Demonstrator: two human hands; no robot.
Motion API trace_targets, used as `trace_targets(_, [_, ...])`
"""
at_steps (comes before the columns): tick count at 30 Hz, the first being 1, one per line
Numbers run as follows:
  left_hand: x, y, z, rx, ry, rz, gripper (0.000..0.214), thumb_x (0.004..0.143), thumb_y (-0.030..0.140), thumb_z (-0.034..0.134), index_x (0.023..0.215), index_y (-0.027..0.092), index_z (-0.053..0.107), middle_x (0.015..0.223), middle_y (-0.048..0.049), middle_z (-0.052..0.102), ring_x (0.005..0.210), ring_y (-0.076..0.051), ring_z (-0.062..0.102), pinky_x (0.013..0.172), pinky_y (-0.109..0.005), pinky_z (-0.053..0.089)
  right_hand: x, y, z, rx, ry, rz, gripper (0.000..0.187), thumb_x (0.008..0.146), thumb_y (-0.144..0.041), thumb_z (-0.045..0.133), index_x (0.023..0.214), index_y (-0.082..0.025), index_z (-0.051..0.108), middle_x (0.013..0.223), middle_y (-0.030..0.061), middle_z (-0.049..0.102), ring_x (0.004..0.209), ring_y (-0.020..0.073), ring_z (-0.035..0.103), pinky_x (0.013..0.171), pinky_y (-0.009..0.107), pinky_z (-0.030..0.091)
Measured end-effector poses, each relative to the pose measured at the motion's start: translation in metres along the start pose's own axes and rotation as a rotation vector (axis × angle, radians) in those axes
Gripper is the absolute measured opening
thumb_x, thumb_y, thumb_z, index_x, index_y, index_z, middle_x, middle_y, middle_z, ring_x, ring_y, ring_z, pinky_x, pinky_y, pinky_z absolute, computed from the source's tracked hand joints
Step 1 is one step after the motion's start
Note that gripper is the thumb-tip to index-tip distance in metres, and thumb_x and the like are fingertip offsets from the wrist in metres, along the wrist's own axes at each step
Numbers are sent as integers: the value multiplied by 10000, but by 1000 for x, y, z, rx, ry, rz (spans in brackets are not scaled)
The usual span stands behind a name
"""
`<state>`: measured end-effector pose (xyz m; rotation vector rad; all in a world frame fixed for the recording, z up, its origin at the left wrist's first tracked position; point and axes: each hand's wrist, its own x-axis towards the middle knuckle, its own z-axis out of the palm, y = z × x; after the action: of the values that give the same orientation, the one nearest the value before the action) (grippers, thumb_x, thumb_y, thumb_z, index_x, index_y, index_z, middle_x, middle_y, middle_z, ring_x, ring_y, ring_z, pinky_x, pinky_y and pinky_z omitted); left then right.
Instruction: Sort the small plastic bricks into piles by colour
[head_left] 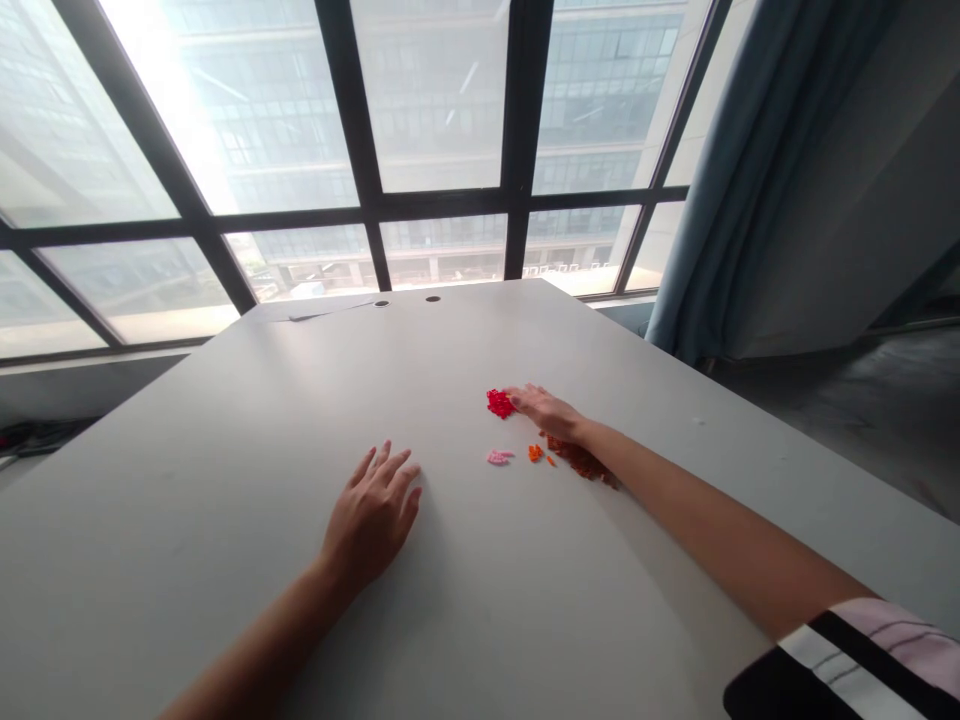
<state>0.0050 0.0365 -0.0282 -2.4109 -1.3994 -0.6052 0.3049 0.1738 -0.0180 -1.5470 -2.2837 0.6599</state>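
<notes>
Striped sleeve (847,655) leads to the right hand (547,413), lying open with its fingertips touching red pieces (500,403) on the tabletop (187,500); the left hand (367,520) rests open, apart from pink pieces (499,457).

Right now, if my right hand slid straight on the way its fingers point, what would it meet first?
Your right hand would meet the heap of small red pieces first. Your fingertips are right at its edge, though I can't tell whether they already touch it.
</notes>
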Motion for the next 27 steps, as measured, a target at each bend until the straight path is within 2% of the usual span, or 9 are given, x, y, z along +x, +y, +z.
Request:
trace_targets(4, [1,3,-1,-4,-34,-30,300,912,276,400,1076,167,626,1254,-112,603,1284,-292,447,1084,-494,357,0,-31,17,44,-49,-129,552,938,-535,230,1351,-270,484,1445,-29,410,1405,228,218,1155,425,157])
trace_targets(8, [3,-1,-1,-48,-47,-69,315,920,302,385,1085,176,622,1255,-111,601,1280,-285,453,1089,-500,346,-9,-47,16,197,-45,-209,576,940,-571,205,1291,-273,552,1360,-21,524,1330,249,380,1105,413,272])
trace_targets(11, [10,-8,0,-70,-78,-92,339,926,319,375,1120,162,604,1262,-120,594,1276,-278,458,1095,-489,332,-24,-39,4,379,145,-185,616,944,-567,193,1229,-216,611,1254,37,619,1260,243,474,1080,422,306])
trace_targets(13, [20,-13,1,-74,-122,-118,371,930,334,368,1160,136,581,1274,-134,583,1274,-278,458,1099,-478,320,-43,-23,-4,407,338,-75,616,943,-547,206,1164,-182,651,1197,74,653,1210,238,524,1061,420,338])
trace_targets(15, [34,-16,4,-88,-172,-143,408,933,351,361,1207,114,547,1294,-145,565,1284,-280,445,1104,-469,305,-68,-2,-8,324,531,120,586,922,-559,248,1093,-201,679,1126,74,684,1144,258,570,1017,434,389])
trace_targets(18, [60,-16,13,-148,-242,-165,446,935,363,357,1269,100,490,1322,-150,539,1312,-287,404,1109,-464,283,-104,28,0,164,667,279,516,889,-551,295,1080,-239,658,1184,69,643,1168,273,541,1025,491,369])
trace_targets(20, [75,-13,20,-165,-259,-173,464,937,370,354,1287,87,468,1320,-165,537,1306,-298,411,1098,-472,293,-115,39,11,94,657,335,531,873,-555,296,1135,-227,622,1265,94,588,1247,278,470,1078,524,288])
trace_targets(22, [86,-8,26,-176,-267,-176,465,943,365,342,1293,82,458,1318,-171,537,1298,-300,422,1087,-472,307,-111,39,24,67,608,364,575,860,-570,313,1222,-202,564,1333,125,532,1304,285,405,1110,517,240])
trace_targets(27, [88,5,28,-184,-255,-166,455,950,340,323,1329,104,412,1336,-146,524,1316,-288,397,1100,-450,292,-66,-2,50,11,474,261,654,875,-530,351,1374,-110,397,1421,167,430,1346,288,342,1132,476,224])
